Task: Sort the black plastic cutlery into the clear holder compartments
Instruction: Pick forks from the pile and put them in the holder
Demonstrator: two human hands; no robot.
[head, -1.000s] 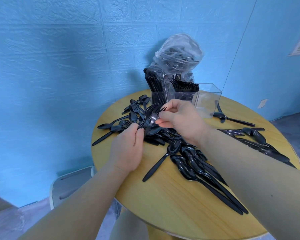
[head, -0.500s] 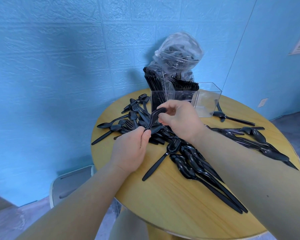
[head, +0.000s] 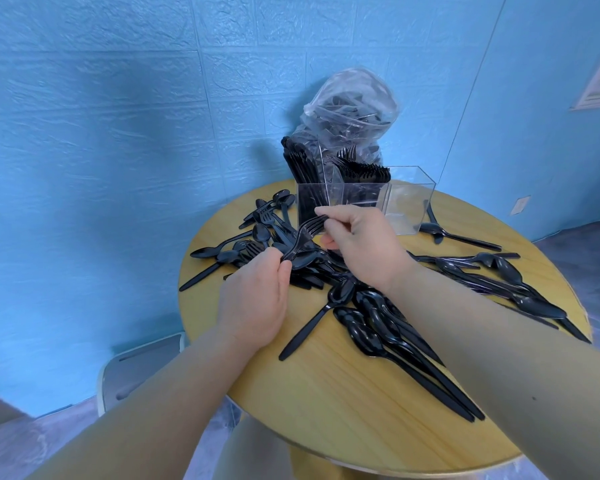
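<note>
My left hand point(head: 253, 299) pinches a black fork's point(head: 300, 237) handle; my right hand point(head: 357, 247) grips its tines, just before the clear holder point(head: 409, 209) beyond my knuckles.

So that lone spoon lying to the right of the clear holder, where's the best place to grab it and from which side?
Pinch the lone spoon mid-handle, coming from above. Its handle runs right and slightly toward the person, lying flat on bare table with nothing close beside it. The bowl end sits near the clear holder and another piece crosses there, so fingers would likely be crowded. The right hand is on that side.
</note>
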